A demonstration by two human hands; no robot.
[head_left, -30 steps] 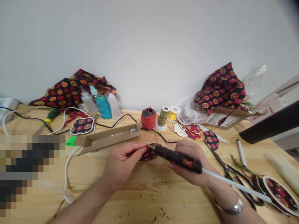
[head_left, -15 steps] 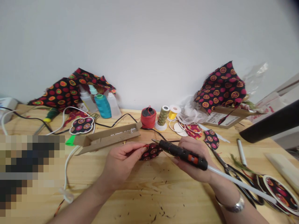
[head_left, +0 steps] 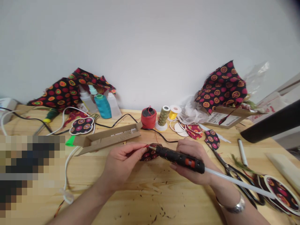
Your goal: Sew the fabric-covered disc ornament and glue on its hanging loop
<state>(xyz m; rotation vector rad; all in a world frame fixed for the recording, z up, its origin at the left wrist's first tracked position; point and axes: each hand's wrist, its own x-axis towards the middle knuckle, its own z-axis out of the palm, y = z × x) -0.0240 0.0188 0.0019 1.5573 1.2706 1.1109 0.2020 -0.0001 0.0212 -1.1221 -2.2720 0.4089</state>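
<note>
Between the thumb and fingertips of my left hand (head_left: 124, 162) is a small piece of dark patterned fabric (head_left: 146, 155). My right hand (head_left: 193, 159) is wrapped round a black glue gun (head_left: 179, 158) with an orange patch. From its back end a long white glue stick (head_left: 236, 182) runs down to the right. The nozzle points left and lies over the fabric, close to my left fingertips. Whether the tip touches the cloth, I cannot tell.
An open cardboard box (head_left: 112, 137) lies beyond my left hand. Thread spools, including a red one (head_left: 148, 118), stand farther back. Black scissors (head_left: 231, 172) and round fabric pieces (head_left: 282, 194) lie at the right. Cables cross the left side.
The glue gun in my right hand has moved slightly left and down, bringing its nozzle over the fabric near my left fingertips. My left hand has barely moved.
</note>
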